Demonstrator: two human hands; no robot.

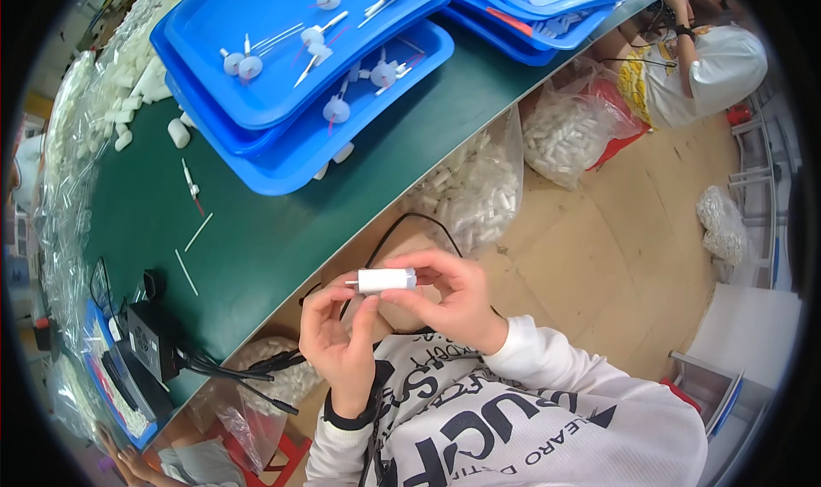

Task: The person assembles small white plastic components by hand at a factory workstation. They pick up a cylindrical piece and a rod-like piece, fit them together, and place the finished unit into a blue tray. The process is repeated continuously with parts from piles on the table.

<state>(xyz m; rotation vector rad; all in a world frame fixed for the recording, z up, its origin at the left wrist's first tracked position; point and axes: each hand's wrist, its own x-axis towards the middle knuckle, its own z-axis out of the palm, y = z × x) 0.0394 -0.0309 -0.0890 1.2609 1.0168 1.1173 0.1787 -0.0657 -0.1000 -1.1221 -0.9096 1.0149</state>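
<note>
Between my two hands, above my lap and off the table's edge, is a small white cylinder (pixel 385 281) lying sideways. A thin pin juts from its left end, and a translucent cap covers its right end. My left hand (pixel 342 329) pinches around the pin end, its thumb just below the cylinder. On the other end, the fingers and thumb of my right hand (pixel 453 295) close around the capped part. A white stick-like part with a reddish tip (pixel 191 186) lies on the green table (pixel 248 230), near two thin white rods (pixel 186 271).
Stacked blue trays (pixel 256 166) hold white discs with thin rods. More blue trays (pixel 547 55) stand at the far right. White cylinders fill plastic bags (pixel 479 192) beside the table. A black box with cables (pixel 152 342) sits at left. Another person (pixel 718 68) works at upper right.
</note>
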